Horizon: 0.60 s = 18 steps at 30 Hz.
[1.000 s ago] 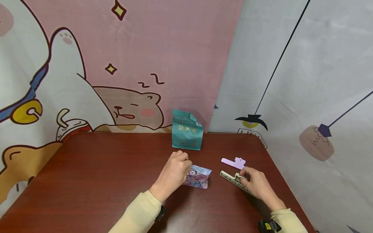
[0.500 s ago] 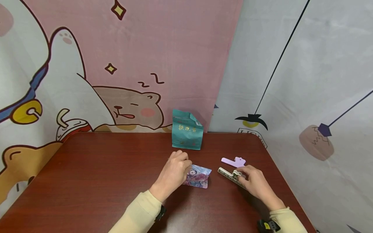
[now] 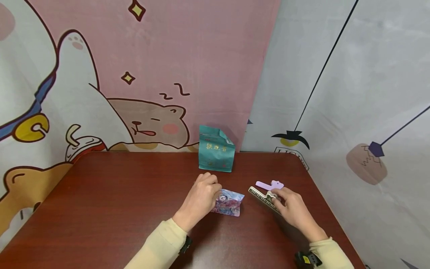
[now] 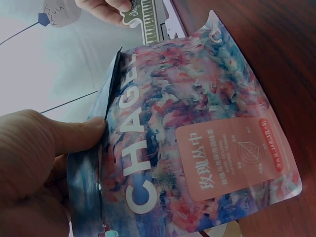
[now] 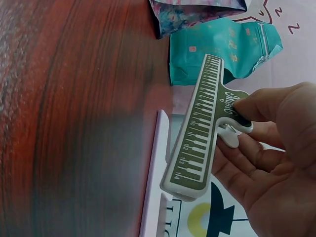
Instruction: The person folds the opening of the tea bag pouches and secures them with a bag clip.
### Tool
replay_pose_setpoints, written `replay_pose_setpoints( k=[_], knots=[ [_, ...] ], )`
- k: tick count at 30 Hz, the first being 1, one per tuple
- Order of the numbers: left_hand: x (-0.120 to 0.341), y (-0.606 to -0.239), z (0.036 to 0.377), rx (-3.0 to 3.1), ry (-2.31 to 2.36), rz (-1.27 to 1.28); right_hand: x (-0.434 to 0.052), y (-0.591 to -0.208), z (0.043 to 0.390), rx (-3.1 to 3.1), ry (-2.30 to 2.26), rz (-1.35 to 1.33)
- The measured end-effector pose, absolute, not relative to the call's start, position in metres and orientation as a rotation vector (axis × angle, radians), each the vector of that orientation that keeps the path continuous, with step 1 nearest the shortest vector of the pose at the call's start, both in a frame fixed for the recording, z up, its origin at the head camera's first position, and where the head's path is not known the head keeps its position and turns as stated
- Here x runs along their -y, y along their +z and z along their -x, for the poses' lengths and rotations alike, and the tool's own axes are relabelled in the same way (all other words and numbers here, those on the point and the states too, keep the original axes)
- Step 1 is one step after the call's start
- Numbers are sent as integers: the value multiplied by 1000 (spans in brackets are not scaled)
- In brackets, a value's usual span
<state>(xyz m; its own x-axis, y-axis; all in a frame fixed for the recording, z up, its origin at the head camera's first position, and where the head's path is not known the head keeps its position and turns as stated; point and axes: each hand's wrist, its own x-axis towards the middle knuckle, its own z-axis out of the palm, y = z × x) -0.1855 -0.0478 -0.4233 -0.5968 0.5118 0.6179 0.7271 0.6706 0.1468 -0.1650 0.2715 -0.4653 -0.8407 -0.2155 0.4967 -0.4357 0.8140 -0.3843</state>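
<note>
- Left hand (image 3: 200, 198) pinches the open top edge of the colourful pouch (image 3: 229, 203), which lies on the table (image 3: 111, 201).
- Right hand (image 3: 291, 210) grips the green piano-key clip (image 3: 262, 198) by its handle; its long axis points toward the pouch, just beside it.
- A purple clip (image 3: 268, 185) lies just beyond; a teal bag (image 3: 216, 153) stands farther back.

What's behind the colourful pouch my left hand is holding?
Behind the colourful pouch, further back on the table, stands a teal bag, apart from it. The left hand covers the pouch's left end, so the table under and just behind that end is hidden.
</note>
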Motion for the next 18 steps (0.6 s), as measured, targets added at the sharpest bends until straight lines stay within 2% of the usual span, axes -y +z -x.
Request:
replay_pose_setpoints(
  k=[18],
  knots=[
    [47, -423, 186, 2350, -533, 953, -270, -463, 165, 2392, 740, -594]
  ],
)
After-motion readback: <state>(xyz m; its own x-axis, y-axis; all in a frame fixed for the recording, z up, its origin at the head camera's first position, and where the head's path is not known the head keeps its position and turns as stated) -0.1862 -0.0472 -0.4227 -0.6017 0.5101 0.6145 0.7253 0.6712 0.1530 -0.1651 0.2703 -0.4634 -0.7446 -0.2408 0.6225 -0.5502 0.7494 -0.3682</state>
